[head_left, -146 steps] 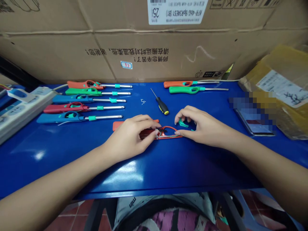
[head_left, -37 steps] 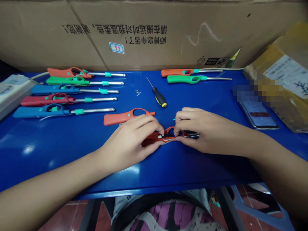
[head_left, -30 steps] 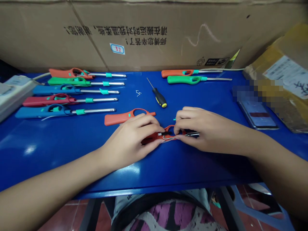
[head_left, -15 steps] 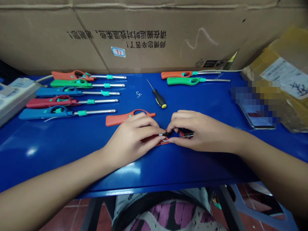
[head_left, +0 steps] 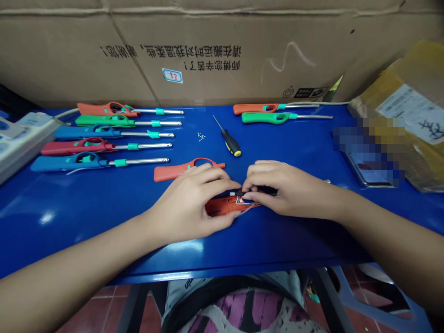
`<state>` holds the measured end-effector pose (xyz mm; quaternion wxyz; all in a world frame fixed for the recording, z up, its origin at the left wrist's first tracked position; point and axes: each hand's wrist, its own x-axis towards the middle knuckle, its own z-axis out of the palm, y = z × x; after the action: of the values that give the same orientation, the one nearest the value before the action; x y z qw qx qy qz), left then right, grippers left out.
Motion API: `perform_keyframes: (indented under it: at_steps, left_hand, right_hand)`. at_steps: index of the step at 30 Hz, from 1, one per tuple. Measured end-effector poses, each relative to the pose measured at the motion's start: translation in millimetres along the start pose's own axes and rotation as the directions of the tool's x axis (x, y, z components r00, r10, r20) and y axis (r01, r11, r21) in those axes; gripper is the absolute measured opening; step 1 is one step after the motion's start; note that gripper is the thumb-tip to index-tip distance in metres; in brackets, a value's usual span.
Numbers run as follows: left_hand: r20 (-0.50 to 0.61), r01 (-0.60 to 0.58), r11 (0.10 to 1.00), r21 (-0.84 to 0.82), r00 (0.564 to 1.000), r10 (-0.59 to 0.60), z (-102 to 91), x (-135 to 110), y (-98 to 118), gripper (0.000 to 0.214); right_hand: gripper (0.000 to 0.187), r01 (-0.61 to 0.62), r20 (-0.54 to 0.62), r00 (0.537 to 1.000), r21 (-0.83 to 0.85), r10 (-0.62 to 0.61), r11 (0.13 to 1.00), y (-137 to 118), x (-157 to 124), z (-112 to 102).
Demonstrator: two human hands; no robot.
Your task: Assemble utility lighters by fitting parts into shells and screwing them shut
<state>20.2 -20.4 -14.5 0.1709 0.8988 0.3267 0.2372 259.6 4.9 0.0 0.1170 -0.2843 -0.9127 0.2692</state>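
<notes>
My left hand (head_left: 199,199) curls around an orange lighter half-shell (head_left: 222,206) lying open side up on the blue table, thumb at its near edge and fingers at its far edge. Over the shell's right part, my right hand (head_left: 274,187) pinches a small black piece with a whitish tip (head_left: 237,194). Thin pale wires run beside it in the shell. My right palm hides the shell's right end. Just beyond my left hand lies a second orange lighter shell (head_left: 171,172), partly covered by my fingers.
Several stick lighters (head_left: 86,162) lie in a row at the left, with an orange one (head_left: 255,108) and a green one (head_left: 265,118) at the back. A screwdriver (head_left: 231,142) lies beside tiny screws (head_left: 201,137). A power strip (head_left: 27,138), phone (head_left: 369,162) and carton (head_left: 385,138) flank the table.
My left fingers have spread apart and moved off the small black piece, now holding the shell's edges and exposing its inside. My right hand keeps its pinch, barely moved.
</notes>
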Motion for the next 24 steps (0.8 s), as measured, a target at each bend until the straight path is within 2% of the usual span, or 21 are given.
perform_keyframes:
  at_steps: [2,4,7,12,18,24]
  left_hand:
    - [0.059,0.019,0.999,0.030,0.998,-0.021,-0.7,0,1,0.045]
    - [0.090,0.027,0.999,0.039,0.996,-0.030,-0.9,-1,1,0.042]
    - [0.092,0.030,0.999,0.030,0.995,-0.032,-0.7,-2,-1,0.032]
    - [0.088,0.020,1.000,0.010,0.996,-0.021,0.8,-2,-1,0.030]
    - [0.058,-0.031,0.999,0.030,0.998,0.030,2.6,-4,-2,0.030]
    - [0.016,-0.083,0.990,0.116,0.997,0.082,3.4,-6,-2,0.027]
  right_hand:
    - [0.015,0.013,0.013,1.000,-0.033,-0.013,0.999,0,0,-1]
    - [0.019,0.031,0.042,0.999,-0.089,-0.028,0.995,-1,-2,-2]
    - [0.023,0.059,0.066,0.997,-0.235,-0.045,0.970,-3,-4,-4]
    - [0.022,0.100,0.075,0.994,-0.455,-0.073,0.885,-7,-6,-6]
    - [0.021,0.152,0.109,0.988,-0.550,-0.110,0.821,-10,-6,-6]
    - [0.018,0.133,0.084,0.991,-0.589,-0.103,0.797,-11,-6,-4]
